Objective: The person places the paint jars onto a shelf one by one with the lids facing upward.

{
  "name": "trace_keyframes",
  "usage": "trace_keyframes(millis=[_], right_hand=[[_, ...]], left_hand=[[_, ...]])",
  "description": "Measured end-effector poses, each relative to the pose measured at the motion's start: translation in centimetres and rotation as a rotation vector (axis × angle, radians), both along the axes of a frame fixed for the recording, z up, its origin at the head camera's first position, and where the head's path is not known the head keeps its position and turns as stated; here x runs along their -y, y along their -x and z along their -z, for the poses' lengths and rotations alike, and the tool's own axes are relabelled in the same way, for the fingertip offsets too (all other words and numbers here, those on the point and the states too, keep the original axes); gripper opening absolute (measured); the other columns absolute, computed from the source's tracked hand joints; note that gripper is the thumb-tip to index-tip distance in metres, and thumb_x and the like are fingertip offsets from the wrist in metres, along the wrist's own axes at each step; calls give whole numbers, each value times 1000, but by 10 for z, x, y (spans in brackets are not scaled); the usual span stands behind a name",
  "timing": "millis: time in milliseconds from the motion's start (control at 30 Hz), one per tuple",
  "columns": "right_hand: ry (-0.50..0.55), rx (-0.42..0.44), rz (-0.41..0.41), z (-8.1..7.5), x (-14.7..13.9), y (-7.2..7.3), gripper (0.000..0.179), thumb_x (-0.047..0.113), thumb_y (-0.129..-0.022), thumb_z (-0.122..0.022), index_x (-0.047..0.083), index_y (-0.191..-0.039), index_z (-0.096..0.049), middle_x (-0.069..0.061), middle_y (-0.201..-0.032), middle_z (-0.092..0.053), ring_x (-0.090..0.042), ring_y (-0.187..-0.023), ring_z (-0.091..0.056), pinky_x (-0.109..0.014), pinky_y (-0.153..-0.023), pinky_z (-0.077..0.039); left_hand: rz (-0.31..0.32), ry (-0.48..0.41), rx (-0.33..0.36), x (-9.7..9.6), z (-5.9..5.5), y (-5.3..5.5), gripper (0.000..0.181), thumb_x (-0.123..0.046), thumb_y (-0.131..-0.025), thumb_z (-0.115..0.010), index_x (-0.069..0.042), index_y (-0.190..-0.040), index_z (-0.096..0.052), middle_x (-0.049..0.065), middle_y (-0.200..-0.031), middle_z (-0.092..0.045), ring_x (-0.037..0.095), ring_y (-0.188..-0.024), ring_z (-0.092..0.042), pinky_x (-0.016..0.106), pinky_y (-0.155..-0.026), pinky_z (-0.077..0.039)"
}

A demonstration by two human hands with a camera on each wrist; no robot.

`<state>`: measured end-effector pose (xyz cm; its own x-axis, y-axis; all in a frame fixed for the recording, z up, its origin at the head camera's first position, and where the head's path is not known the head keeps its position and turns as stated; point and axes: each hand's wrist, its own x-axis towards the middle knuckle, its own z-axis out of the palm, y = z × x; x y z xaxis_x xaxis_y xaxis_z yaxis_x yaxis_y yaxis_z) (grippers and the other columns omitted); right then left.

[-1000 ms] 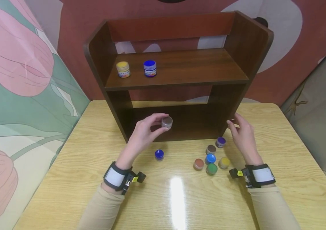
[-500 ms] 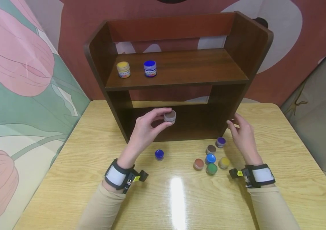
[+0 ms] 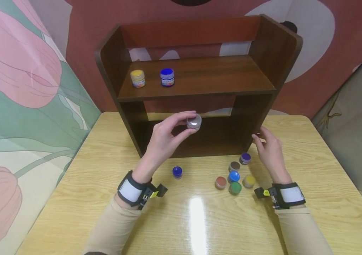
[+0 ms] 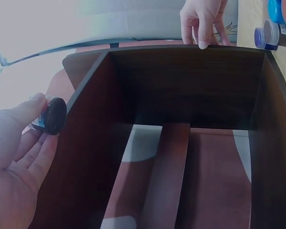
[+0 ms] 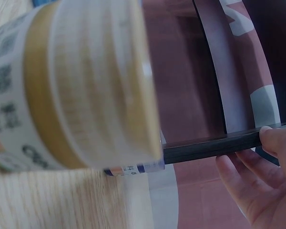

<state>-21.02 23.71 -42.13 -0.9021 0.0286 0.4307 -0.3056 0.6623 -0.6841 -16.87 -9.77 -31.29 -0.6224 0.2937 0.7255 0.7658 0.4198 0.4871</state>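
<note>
My left hand (image 3: 168,132) pinches a small paint jar (image 3: 194,122) between thumb and fingers, in front of the shelf's lower opening. Its lid looks grey with glare in the head view; in the left wrist view the jar (image 4: 54,116) has a dark lid and sits close to the middle board's edge. At the right side panel of the brown wooden shelf (image 3: 196,92), my right hand (image 3: 269,148) holds the panel's edge, thumb on one face and fingers on the other in the right wrist view. A yellow paint jar (image 3: 137,78) and a blue one (image 3: 167,77) stand on the middle board.
Several paint jars cluster on the table before the shelf's right end, among them green (image 3: 235,188), light blue (image 3: 233,176) and purple (image 3: 245,158) ones. A dark blue jar (image 3: 177,172) stands apart, near the left forearm. A yellow jar (image 5: 95,86) looms close in the right wrist view.
My left hand has raised the paint jar up and to the right, toward the middle board's front edge. The right hand stays at the side panel.
</note>
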Motion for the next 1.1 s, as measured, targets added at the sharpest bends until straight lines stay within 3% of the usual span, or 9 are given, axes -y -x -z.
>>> trace_keyframes(millis=[267, 600, 1100], right_hand=[[6, -7, -12, 0, 1, 0, 34, 15, -102, -55, 3, -134, -58, -21, -129, -65, -40, -113, -66, -50, -87, -56], [12, 6, -13, 0, 2, -1, 35, 16, -102, -54, 4, -135, -57, -20, -131, -64, -39, -114, -65, -48, -87, -57], [10, -11, -12, 1, 0, 0, 35, 16, -102, -54, 4, -135, -57, -21, -130, -64, -39, -114, -65, -50, -86, -57]], left_hand=[[19, 4, -44, -8, -9, 2, 39, -14, -87, -76, -5, -124, -65, 9, -127, -70, 16, -109, -70, 21, -97, -56], [-56, 17, -64, -16, -26, 3, 41, -16, -89, -74, -8, -128, -64, 7, -131, -67, 15, -116, -67, 22, -101, -53], [-88, 14, -201, -28, -39, 13, 37, -15, -92, -69, -4, -127, -63, 12, -133, -66, 21, -125, -62, 23, -109, -49]])
